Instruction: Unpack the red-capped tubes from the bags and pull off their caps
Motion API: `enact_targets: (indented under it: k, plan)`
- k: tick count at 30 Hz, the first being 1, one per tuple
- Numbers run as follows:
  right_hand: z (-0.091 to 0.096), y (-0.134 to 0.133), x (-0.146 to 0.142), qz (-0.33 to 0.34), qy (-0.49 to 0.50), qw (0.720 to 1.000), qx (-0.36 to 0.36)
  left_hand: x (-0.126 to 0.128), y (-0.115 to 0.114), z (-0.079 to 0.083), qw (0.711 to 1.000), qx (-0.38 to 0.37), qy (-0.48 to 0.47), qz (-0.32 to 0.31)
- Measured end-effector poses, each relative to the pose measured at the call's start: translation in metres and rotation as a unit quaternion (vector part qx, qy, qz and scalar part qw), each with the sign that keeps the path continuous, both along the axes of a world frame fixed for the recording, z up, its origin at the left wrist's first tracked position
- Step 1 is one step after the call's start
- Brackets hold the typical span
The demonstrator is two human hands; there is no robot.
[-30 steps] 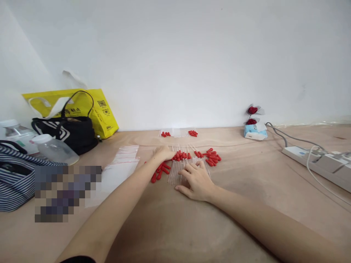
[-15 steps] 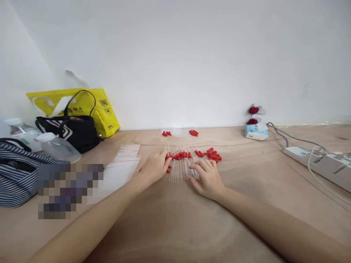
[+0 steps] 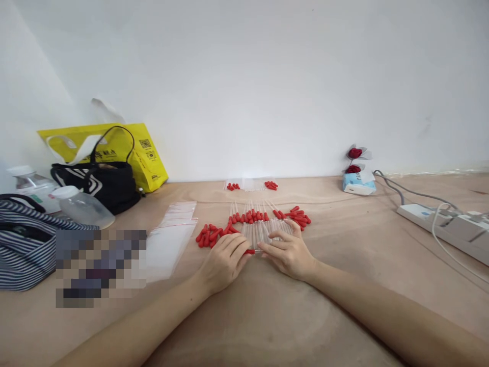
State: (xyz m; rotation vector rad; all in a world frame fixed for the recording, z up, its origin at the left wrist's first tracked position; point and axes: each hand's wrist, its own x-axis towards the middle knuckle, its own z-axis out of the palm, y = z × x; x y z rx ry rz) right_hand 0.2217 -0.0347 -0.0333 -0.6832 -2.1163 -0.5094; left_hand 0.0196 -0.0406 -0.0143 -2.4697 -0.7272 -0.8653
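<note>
My left hand (image 3: 226, 259) is closed, with a red rubber bulb (image 3: 249, 251) showing past its fingertips. Facing it, my right hand (image 3: 289, 253) pinches a thin clear dropper tube (image 3: 258, 251), whose end meets the bulb; how far it goes in I cannot tell. Just beyond lie several clear tubes (image 3: 250, 235) side by side, partly under my right fingers. A row of droppers with red bulbs (image 3: 254, 216) lies behind them, tips pointing to the wall. Loose red bulbs are heaped to the left (image 3: 208, 235) and right (image 3: 300, 216).
Clear zip bags (image 3: 171, 239) lie at left. Near the wall, another bag (image 3: 252, 184) holds red-bulbed droppers. A striped pouch (image 3: 23, 255), plastic bottle (image 3: 86, 206), black bag (image 3: 103, 186) and yellow bag (image 3: 148, 153) crowd the left. A tissue pack (image 3: 359, 184) and power strip (image 3: 439, 221) are at right.
My left hand has come from the left bulb heap toward me and right, bringing a red bulb to the tube in my right hand. My right fingers have closed into a pinch.
</note>
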Motion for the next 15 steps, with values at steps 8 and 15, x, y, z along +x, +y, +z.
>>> enact_targets:
  k: [8, 15]
  plan:
    - [0.003, -0.006, 0.000, -0.006, -0.017, 0.999, 0.048, -0.004, 0.000, -0.002, 0.999, -0.027, -0.025, -0.019]
    - [0.003, -0.006, 0.010, -0.027, 0.005, 0.999, 0.028, -0.019, -0.001, 0.003, 0.999, -0.030, -0.035, 0.021]
